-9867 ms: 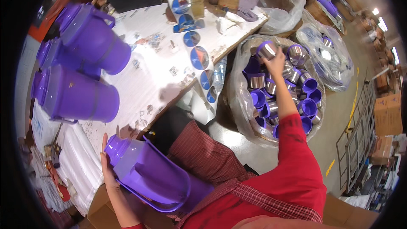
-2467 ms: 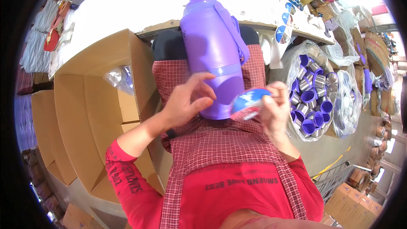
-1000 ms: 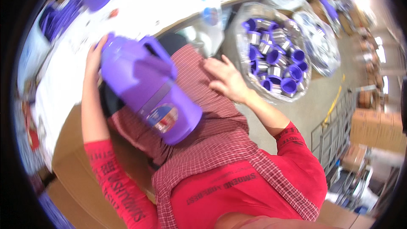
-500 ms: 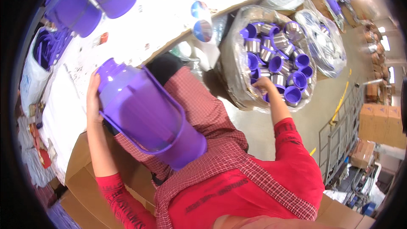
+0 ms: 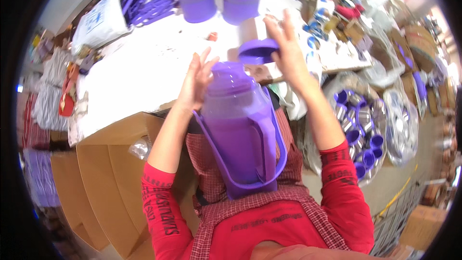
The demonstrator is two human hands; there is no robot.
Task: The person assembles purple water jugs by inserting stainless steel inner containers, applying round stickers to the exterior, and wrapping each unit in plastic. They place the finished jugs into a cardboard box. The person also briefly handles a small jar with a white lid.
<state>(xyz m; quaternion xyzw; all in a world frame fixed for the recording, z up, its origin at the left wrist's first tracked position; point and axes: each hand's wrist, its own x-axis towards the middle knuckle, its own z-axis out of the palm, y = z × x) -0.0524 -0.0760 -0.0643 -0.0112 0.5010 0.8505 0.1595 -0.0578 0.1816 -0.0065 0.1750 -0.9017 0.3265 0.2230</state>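
While the right grip point(image 5: 291, 54) clamps a cup point(image 5: 254, 42), the left point(image 5: 196, 83) spreads beside a flask point(image 5: 232, 139).

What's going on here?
A person in a red shirt has a big purple flask propped on their lap. Their right hand holds a cup of metal and purple, open end downward, close to the flask's top but not seated on it. The left hand is open beside the flask's neck; whether it touches is hard to tell. At least two more flasks stand on the table ahead, and similar cups fill a bag at the right.
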